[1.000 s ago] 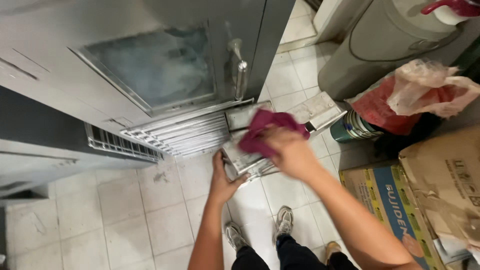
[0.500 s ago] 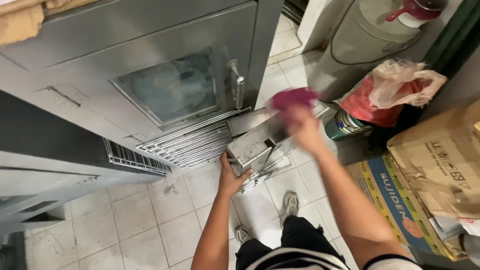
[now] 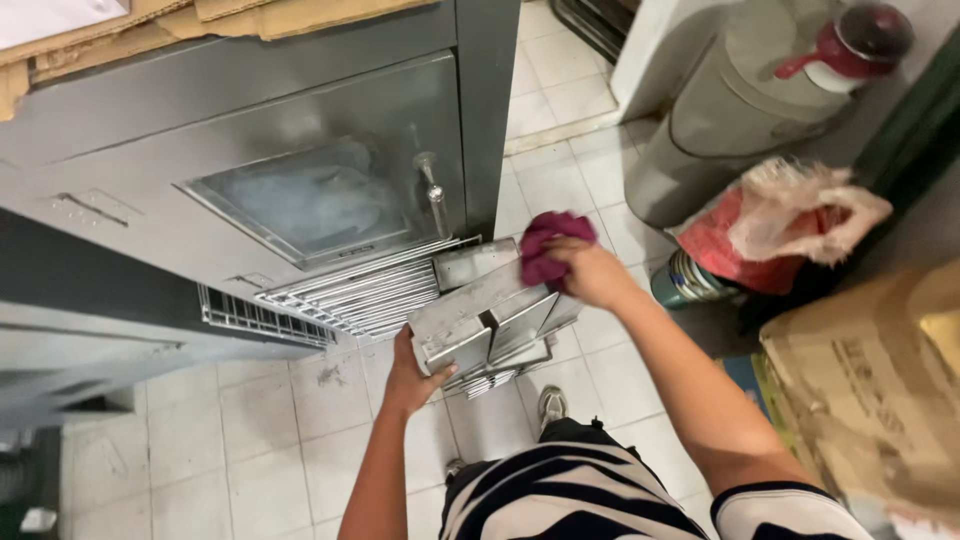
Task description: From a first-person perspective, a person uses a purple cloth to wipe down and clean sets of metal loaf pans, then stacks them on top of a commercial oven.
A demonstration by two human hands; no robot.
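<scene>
My left hand [image 3: 412,372] grips the near end of a shiny metal tray-like part [image 3: 478,318] from below, holding it tilted in front of a grey metal cabinet [image 3: 300,150]. My right hand [image 3: 590,270] is closed on a crumpled magenta cloth [image 3: 545,245] and presses it on the far upper edge of the metal part. The cabinet door has a glass window [image 3: 310,205] and a metal handle [image 3: 433,190], with slatted vents [image 3: 350,295] below it.
A large grey cylinder with a red cap [image 3: 760,110] stands at the upper right. Below it lie a red and pale plastic bag [image 3: 790,225] and a tin can [image 3: 685,283]. A cardboard box [image 3: 870,380] sits at the right. The floor is white tile [image 3: 250,440].
My right hand with the cloth has shifted from the middle of the metal part to its far upper edge. The view has tilted, and my left hand keeps its hold.
</scene>
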